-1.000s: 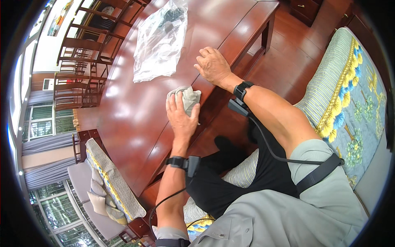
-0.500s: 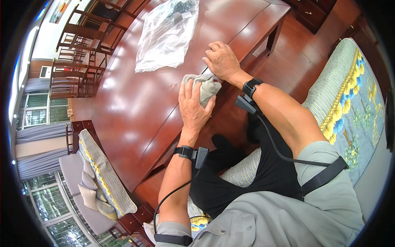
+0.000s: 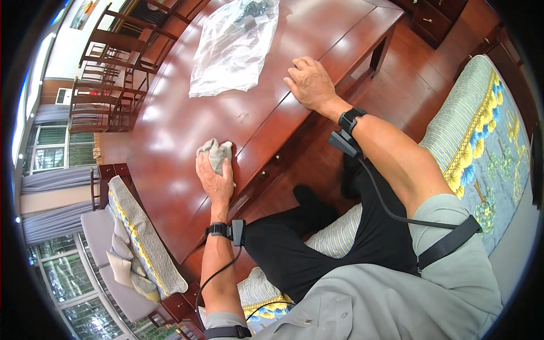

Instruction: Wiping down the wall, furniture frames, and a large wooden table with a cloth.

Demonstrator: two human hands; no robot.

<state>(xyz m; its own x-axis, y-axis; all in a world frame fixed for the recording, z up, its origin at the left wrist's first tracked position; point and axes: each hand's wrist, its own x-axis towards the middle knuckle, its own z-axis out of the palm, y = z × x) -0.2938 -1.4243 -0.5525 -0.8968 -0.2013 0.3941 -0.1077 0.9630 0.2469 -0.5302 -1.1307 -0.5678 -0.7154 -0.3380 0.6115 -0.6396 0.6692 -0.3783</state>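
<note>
A crumpled grey cloth (image 3: 218, 154) is pressed flat on the glossy red-brown wooden table (image 3: 187, 127) under my left hand (image 3: 215, 180), whose fingers are closed over it. Part of the cloth shows beyond the fingertips and beside the thumb. Further right, my right hand (image 3: 311, 85) rests on the table near its front edge, fingers loosely bent and thumb apart, holding nothing that I can see. Just left of and beyond that hand lies a clear plastic bag (image 3: 229, 54) with something dark at its far end.
Drawers with small knobs (image 3: 263, 173) sit below the table's front edge. Wooden chairs (image 3: 105, 93) stand beyond it at the left. A cushioned sofa (image 3: 122, 258) is at lower left, and a seat with a floral cover (image 3: 481, 153) at right. Cables run along both my arms.
My left hand has slid the cloth left and nearer along the table, away from my right hand. The right hand has barely shifted.
</note>
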